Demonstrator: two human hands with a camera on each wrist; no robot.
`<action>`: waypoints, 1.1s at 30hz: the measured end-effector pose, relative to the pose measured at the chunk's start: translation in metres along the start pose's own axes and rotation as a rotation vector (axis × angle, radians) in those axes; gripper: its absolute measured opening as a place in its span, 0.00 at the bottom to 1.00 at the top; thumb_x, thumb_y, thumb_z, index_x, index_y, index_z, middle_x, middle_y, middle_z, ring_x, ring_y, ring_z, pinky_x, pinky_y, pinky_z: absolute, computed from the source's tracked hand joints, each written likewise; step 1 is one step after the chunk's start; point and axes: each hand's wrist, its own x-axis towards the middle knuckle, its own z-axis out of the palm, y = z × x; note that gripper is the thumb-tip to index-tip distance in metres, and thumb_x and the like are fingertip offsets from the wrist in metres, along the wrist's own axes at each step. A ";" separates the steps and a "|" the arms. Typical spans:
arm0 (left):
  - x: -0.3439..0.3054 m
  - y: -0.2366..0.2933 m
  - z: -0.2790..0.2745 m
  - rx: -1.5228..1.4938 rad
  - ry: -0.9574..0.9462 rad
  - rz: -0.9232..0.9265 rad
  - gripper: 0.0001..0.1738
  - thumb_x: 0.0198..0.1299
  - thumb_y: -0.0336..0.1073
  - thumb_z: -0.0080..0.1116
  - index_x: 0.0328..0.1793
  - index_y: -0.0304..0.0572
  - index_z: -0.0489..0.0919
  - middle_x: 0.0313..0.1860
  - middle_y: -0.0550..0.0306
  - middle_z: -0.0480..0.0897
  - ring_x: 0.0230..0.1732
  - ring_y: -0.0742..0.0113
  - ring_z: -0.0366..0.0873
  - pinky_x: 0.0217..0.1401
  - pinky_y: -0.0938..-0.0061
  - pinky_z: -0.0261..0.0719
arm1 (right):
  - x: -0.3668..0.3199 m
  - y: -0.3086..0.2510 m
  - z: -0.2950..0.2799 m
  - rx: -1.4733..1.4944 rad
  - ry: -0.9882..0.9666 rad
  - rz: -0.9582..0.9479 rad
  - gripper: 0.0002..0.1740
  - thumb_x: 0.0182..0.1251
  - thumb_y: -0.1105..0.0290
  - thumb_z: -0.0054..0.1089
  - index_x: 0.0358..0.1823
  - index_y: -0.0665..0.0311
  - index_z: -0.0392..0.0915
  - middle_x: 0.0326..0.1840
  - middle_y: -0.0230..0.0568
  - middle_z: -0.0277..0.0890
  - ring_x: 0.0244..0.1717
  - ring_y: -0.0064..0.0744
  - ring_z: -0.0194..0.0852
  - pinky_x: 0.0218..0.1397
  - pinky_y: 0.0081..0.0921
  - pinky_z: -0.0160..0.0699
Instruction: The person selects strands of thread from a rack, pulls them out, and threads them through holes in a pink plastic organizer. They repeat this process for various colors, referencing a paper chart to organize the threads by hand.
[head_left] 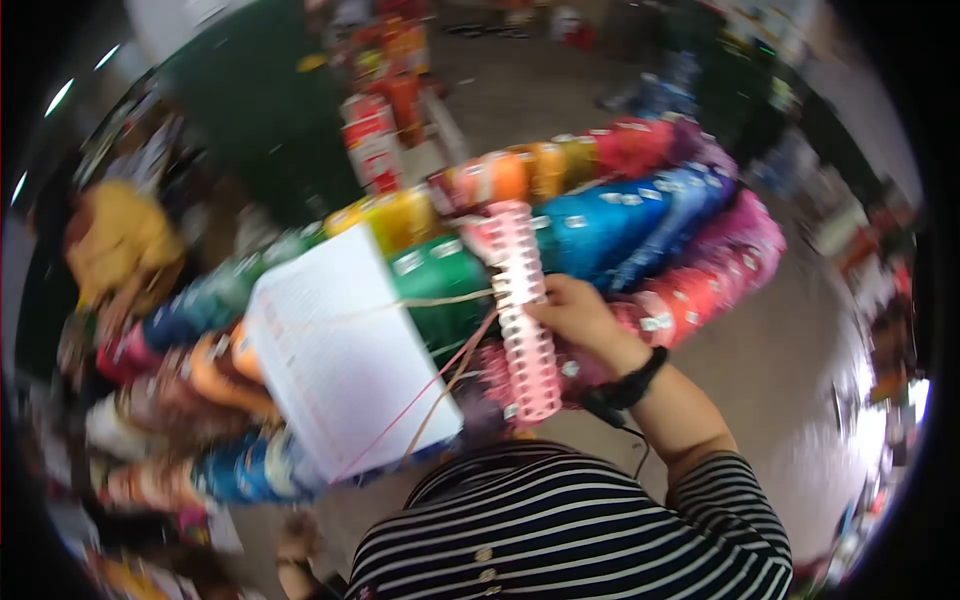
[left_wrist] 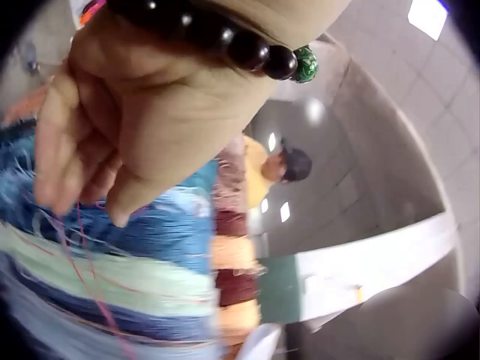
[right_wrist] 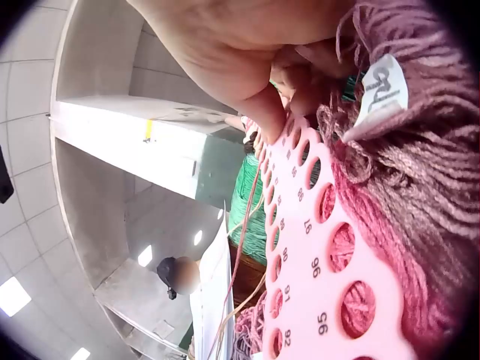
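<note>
My right hand (head_left: 580, 315) grips the edge of a long pink thread organizer card (head_left: 535, 372). Round holes and printed numbers run along the card in the right wrist view. Mauve and pink yarn (right_wrist: 420, 142) with a paper tag lies against it. Pink and cream strands trail from the card across a white printed sheet (head_left: 340, 370) on the skeins. My left hand (left_wrist: 150, 127), low at the left in the head view, has bent fingers with a thin pink thread (left_wrist: 101, 304) running from the fingertips. Its far end leads towards the card.
Long rows of tagged, coloured skeins (head_left: 620, 220) spread out in front of me. A person in yellow (head_left: 125, 245) is at the far left. Red packages (head_left: 372, 143) stand beyond the skeins, and a pale floor (head_left: 800, 370) shows at the right.
</note>
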 end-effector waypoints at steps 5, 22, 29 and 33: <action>0.037 0.017 0.068 -0.400 -0.019 -0.005 0.13 0.68 0.38 0.49 0.52 0.43 0.77 0.35 0.56 0.83 0.32 0.66 0.82 0.26 0.76 0.76 | -0.012 -0.033 -0.039 -0.244 0.054 -0.026 0.37 0.56 0.49 0.70 0.58 0.70 0.71 0.39 0.47 0.81 0.38 0.35 0.79 0.42 0.28 0.77; -0.002 0.208 0.246 -0.525 -0.097 -0.119 0.26 0.69 0.42 0.51 0.71 0.47 0.65 0.58 0.52 0.78 0.52 0.61 0.79 0.43 0.71 0.81 | 0.199 0.035 -0.471 -0.740 0.530 0.060 0.12 0.55 0.66 0.66 0.41 0.61 0.86 0.29 0.37 0.84 0.25 0.25 0.81 0.33 0.26 0.80; -0.026 0.257 0.269 -0.549 -0.061 -0.160 0.25 0.69 0.42 0.51 0.70 0.46 0.66 0.56 0.53 0.79 0.50 0.63 0.79 0.43 0.73 0.80 | 0.279 0.053 -0.524 -0.840 0.417 0.190 0.11 0.54 0.67 0.65 0.38 0.59 0.87 0.30 0.36 0.85 0.27 0.27 0.84 0.37 0.24 0.81; -0.031 0.264 0.275 -0.559 -0.045 -0.186 0.24 0.69 0.42 0.51 0.69 0.46 0.67 0.55 0.53 0.79 0.48 0.64 0.78 0.42 0.73 0.80 | 0.313 0.078 -0.542 -0.880 0.338 0.299 0.08 0.54 0.69 0.61 0.34 0.60 0.86 0.29 0.36 0.84 0.27 0.27 0.84 0.34 0.25 0.80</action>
